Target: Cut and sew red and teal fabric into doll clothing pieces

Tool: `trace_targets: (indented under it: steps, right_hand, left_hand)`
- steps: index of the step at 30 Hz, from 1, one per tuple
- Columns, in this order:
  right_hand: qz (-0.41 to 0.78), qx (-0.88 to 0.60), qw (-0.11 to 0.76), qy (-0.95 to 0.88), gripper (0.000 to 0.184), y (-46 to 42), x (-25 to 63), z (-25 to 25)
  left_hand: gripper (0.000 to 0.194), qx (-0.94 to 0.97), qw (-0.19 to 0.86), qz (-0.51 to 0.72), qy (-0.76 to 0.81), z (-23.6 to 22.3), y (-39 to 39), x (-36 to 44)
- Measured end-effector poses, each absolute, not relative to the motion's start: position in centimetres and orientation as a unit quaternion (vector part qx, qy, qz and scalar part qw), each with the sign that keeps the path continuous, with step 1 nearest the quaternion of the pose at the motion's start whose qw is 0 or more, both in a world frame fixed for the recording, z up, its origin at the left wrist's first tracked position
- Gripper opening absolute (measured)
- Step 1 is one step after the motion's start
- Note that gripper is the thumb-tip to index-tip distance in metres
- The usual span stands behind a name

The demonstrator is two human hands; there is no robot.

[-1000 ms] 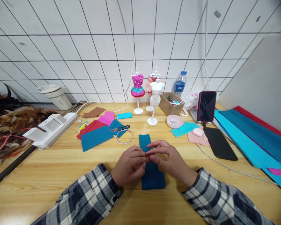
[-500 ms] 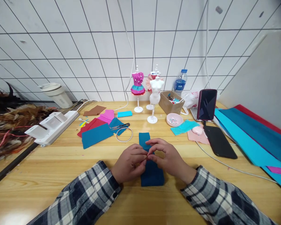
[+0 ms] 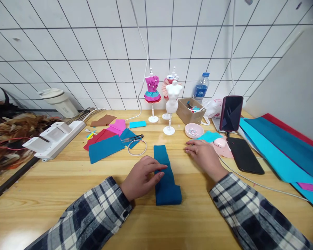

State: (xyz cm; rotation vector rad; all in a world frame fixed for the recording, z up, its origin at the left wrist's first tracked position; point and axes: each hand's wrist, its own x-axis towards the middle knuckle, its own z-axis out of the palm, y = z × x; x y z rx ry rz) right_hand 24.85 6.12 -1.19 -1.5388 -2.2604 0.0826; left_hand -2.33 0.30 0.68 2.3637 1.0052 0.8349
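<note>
A dark teal strip of felt-like cloth (image 3: pixel 165 180) lies lengthwise on the table before me, its near end wider and looking folded. Over its left edge is my left hand (image 3: pixel 144 177), thumb and forefinger apart, with nothing visible between them. To the right of the cloth, my right hand (image 3: pixel 205 156) hovers low or rests on the wood, fingers stretched forward and loosely together. Those fingertips are just short of a pink bowl (image 3: pixel 194 130) of small shiny beads. Whether my right fingers touch the table, I cannot tell.
Thread snips (image 3: pixel 133 138) and a thin white ring (image 3: pixel 137 147) lie by cloth pieces at left. Small mannequins (image 3: pixel 173 95), a cardboard box (image 3: pixel 189 113) and a bottle (image 3: pixel 201 86) stand behind. A phone (image 3: pixel 231 113), black power bank (image 3: pixel 245 156) and cable (image 3: pixel 250 181) are at right.
My hands have parted from a pinch above the cloth. My right hand has moved right and forward toward the bowl; my left finger and thumb have spread. The cloth stays in place.
</note>
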Motion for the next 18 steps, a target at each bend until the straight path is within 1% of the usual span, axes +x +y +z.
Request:
trace_targets:
  steps: [7, 13, 15, 18]
  right_hand:
    - [-0.013, -0.552, 0.139, -0.822, 0.02, 5.3, 23.6, -0.5]
    - [-0.073, -0.511, 0.085, -0.852, 0.022, 4.4, 22.8, 0.1]
    - [-0.062, -0.519, 0.089, -0.848, 0.022, 4.5, 23.2, 0.1]
    - [-0.008, -0.549, 0.118, -0.827, 0.024, 5.2, 24.6, -0.1]
  left_hand:
    - [0.024, 0.859, 0.221, 0.29, 0.359, 0.7, 0.2, -2.4]
    - [0.025, 0.87, 0.214, 0.272, 0.351, 0.8, 0.2, -2.2]
    - [0.025, 0.871, 0.212, 0.273, 0.349, 0.8, 0.1, -2.2]
    - [0.024, 0.869, 0.206, 0.281, 0.352, 0.9, 0.2, -2.3]
